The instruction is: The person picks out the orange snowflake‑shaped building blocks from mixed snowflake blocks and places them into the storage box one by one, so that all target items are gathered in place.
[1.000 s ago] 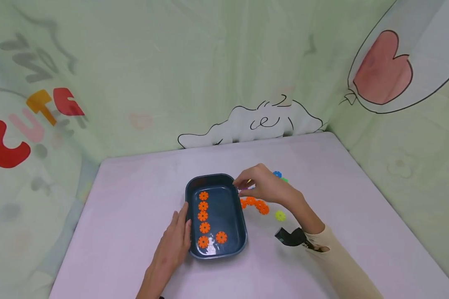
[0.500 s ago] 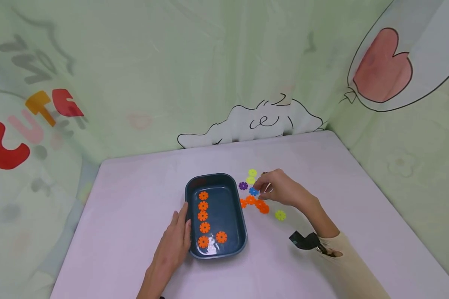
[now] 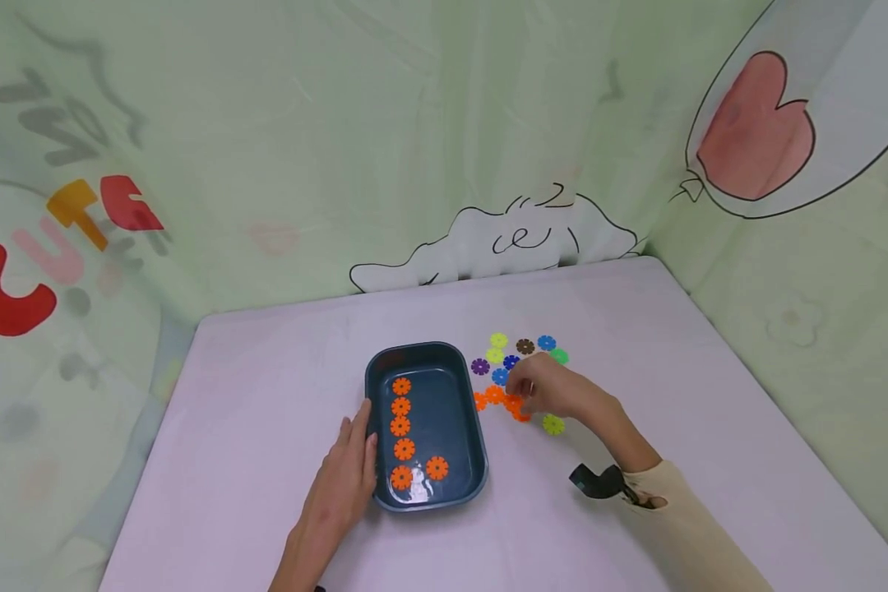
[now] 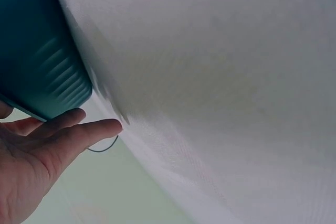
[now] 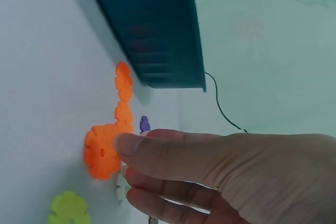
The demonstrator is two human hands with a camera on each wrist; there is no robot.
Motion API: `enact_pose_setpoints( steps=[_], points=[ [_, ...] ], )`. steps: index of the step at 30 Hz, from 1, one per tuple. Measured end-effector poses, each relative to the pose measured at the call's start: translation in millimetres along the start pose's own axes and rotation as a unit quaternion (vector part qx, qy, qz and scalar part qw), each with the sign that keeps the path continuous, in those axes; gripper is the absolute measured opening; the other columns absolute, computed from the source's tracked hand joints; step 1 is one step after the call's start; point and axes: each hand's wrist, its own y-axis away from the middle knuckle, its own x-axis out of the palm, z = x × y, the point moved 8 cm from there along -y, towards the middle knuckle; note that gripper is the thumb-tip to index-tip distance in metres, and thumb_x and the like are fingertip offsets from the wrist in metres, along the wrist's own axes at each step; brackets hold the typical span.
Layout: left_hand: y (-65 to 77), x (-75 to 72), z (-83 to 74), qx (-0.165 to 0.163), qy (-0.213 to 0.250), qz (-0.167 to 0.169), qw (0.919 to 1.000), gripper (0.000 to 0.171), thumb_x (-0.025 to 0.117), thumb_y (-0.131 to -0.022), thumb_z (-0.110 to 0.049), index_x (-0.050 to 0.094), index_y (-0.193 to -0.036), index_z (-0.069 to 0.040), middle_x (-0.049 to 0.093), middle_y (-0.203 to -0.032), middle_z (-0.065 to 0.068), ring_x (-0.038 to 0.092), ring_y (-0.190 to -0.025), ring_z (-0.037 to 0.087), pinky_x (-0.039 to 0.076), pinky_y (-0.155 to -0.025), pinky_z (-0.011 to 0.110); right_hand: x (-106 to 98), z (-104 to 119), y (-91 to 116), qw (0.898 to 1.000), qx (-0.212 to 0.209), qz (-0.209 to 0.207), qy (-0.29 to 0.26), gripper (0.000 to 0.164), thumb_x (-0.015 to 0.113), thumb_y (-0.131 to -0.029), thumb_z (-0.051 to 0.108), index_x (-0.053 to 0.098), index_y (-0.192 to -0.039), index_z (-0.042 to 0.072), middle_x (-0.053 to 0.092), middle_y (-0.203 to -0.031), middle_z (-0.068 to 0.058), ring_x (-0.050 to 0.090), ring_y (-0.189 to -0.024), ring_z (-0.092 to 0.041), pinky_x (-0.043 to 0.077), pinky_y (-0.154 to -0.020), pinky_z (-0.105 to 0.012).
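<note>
A dark blue tray [image 3: 462, 493] stands on the table, with several orange snowflake discs [image 3: 404, 449] inside, mostly in a column along its left side. My left hand [image 3: 338, 483] rests with straight fingers against the tray's left wall; in the left wrist view, fingertips [image 4: 73, 116] lie by its corner. My right hand [image 3: 555, 388] is over the loose discs right of the tray, fingers curled. In the right wrist view its thumb and fingers pinch at the edge of an orange snowflake disc [image 5: 100, 153], close over the table. The fingertips partly hide that disc.
Several loose discs lie beyond the right hand: yellow [image 3: 498, 339], brown [image 3: 525, 346], blue [image 3: 547, 342], green [image 3: 559, 356] and purple [image 3: 480, 367]. A yellow-green disc [image 3: 553, 424] lies nearer. Printed curtains [image 3: 303, 164] border the table's back and sides.
My right hand has moved from the tray's right rim to the right and towards me, down to the orange discs outside the tray. The left hand and tray stay put.
</note>
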Motion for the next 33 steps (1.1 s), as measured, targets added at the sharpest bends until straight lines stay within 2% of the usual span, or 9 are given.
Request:
enact_pose_setpoints(
  steps=[6, 13, 24, 33],
  points=[
    [-0.3, -0.1, 0.1, 0.001, 0.000, 0.000, 1.0000, 0.060, 0.048, -0.116, -0.030, 0.031, -0.171, -0.014, 0.041, -0.169, 0.022, 0.036, -0.156, 0.050, 0.041, -0.118, 0.070, 9, -8, -4, 0.999, 0.025, 0.011, 0.026, 0.027, 0.091, -0.079, -0.010, 0.080, -0.100, 0.003, 0.074, -0.092, -0.005, 0.063, -0.082, -0.018, 0.065, -0.077, -0.031],
    [-0.6, -0.2, 0.0, -0.001, -0.003, 0.000, 1.0000, 0.060, 0.048, -0.116, -0.030, 0.031, -0.171, -0.013, 0.042, -0.168, 0.023, 0.037, -0.155, 0.050, 0.042, -0.118, 0.071, 12, -10, -6, 0.998, 0.019, 0.019, 0.055, 0.028, 0.094, -0.077, -0.005, 0.078, -0.097, 0.005, 0.071, -0.089, -0.003, 0.062, -0.081, -0.018, 0.065, -0.077, -0.031],
    [-1.0, 0.5, 0.3, 0.000, 0.000, 0.001, 1.0000, 0.060, 0.048, -0.116, -0.029, 0.031, -0.171, -0.012, 0.043, -0.168, 0.022, 0.037, -0.155, 0.050, 0.041, -0.118, 0.070, 15, -8, -5, 0.997, 0.040, 0.029, 0.064, 0.025, 0.094, -0.078, -0.005, 0.080, -0.095, 0.008, 0.071, -0.087, -0.001, 0.062, -0.081, -0.017, 0.065, -0.079, -0.031],
    [-0.9, 1.4, 1.2, -0.002, -0.002, 0.001, 1.0000, 0.060, 0.047, -0.116, -0.030, 0.031, -0.171, -0.014, 0.042, -0.168, 0.022, 0.037, -0.155, 0.050, 0.041, -0.118, 0.071, 15, -6, -5, 0.996, 0.036, 0.033, 0.069, 0.021, 0.093, -0.079, -0.005, 0.081, -0.091, 0.008, 0.070, -0.085, -0.001, 0.061, -0.079, -0.016, 0.064, -0.077, -0.029]
  ],
)
